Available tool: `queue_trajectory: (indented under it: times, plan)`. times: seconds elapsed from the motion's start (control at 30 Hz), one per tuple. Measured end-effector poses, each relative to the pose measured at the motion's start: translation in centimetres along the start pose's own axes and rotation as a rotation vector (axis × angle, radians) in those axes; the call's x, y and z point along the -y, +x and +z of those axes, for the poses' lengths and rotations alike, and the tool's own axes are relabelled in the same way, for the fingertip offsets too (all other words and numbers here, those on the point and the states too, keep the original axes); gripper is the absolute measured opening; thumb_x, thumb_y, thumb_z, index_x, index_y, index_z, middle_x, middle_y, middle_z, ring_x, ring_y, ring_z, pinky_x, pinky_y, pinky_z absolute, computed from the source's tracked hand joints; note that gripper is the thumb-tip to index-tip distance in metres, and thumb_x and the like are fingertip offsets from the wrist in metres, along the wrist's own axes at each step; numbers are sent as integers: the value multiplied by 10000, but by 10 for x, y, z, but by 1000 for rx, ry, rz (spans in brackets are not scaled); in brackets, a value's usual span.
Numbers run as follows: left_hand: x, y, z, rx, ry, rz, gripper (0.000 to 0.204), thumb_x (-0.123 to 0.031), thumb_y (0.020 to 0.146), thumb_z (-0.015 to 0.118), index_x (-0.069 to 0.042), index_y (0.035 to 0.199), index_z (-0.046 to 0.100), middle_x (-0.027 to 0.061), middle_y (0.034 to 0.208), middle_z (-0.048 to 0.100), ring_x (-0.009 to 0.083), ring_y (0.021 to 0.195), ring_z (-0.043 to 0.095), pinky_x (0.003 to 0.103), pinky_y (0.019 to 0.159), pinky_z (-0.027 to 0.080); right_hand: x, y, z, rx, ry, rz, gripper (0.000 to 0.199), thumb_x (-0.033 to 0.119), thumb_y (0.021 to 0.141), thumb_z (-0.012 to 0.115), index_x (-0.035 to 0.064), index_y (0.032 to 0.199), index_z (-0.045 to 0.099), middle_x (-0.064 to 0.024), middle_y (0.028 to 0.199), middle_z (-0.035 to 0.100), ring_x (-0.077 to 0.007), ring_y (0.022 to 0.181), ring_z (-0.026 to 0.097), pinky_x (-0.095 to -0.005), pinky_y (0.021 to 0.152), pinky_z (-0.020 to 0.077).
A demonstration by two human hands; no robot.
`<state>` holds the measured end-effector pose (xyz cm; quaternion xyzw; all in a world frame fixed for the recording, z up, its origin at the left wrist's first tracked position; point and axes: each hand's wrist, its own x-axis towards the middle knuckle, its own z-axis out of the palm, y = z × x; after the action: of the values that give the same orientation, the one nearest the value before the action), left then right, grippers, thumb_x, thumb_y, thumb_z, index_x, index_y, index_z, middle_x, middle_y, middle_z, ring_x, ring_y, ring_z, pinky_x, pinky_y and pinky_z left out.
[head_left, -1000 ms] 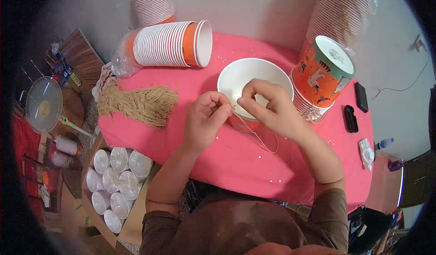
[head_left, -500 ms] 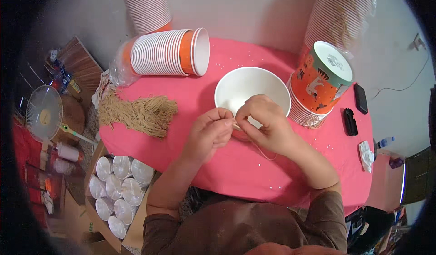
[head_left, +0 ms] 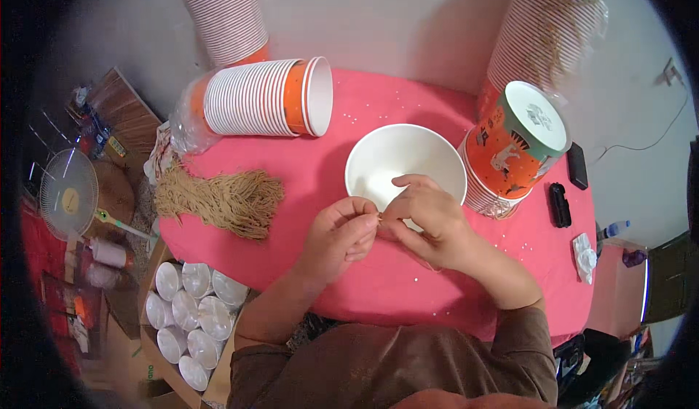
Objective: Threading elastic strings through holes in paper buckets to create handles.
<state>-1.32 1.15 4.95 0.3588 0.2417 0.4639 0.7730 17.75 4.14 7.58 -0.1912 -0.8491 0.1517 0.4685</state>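
Observation:
A white-lined paper bucket (head_left: pixel 400 141) stands on the pink-covered table, its mouth facing up. At its near rim my left hand (head_left: pixel 338 234) pinches the end of a thin tan string between thumb and forefinger. My right hand (head_left: pixel 429 223) meets it there, fingers bent in at the string and forefinger lifted over the bucket's mouth. Part of the string (head_left: pixel 429 265) hangs in a thin loop below my right hand. My fingers hide most of the pinched end and the bucket's near side. A bundle of tan strings (head_left: pixel 218 199) lies to the left.
Stacked paper buckets (head_left: pixel 251 99) lie sideways at the back left. An upside-down orange and green bucket (head_left: pixel 506 147) tops a stack at right. Near the right edge are a black case (head_left: pixel 559 205) and a crumpled tissue (head_left: pixel 584 258). A carton of clear-topped cups (head_left: pixel 186 311) stands lower left.
My right forefinger has lifted away from the pinch, and the right hand has turned slightly. My left hand keeps its pinch. The whole view has shifted a little, so things sit lower.

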Motion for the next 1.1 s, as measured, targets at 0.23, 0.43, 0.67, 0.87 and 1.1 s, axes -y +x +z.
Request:
queue_trajectory:
  times: [0.23,0.43,0.67,0.87,1.1]
  plan:
    - [2,0,6,-208,708,318,38,12,881,609,-8,910,596,-64,710,534,-15,601,448,166,506,355,-6,-2,-9,52,-79,-4,181,-69,710,678,35,824,582,-75,697,568,-246,644,591,-470,889,505]
    - [7,-3,-3,-235,791,370,32,17,877,614,-3,900,603,-81,673,499,-17,595,430,168,516,344,-7,-5,-18,64,-92,40,183,-71,707,666,18,830,565,-85,696,546,-263,641,581,-475,882,507]
    - [12,-12,-13,-230,789,429,70,12,866,634,-10,933,626,-28,767,577,-10,631,448,163,545,353,-8,-5,-21,97,-182,-44,204,9,722,671,18,895,564,-118,686,527,-322,690,580,-459,771,506]
    - [-12,-1,12,-220,1346,992,171,16,752,712,-39,904,654,62,840,635,170,710,573,296,624,467,5,3,-17,123,-205,-118,208,0,713,712,18,869,576,-99,718,527,-279,669,573,-471,814,524]
    - [-9,4,6,-181,1358,949,166,-5,718,720,-49,847,626,64,881,630,243,767,583,344,674,475,10,10,-19,175,-334,-173,211,87,729,665,3,910,596,-99,762,537,-282,743,576,-463,838,513]
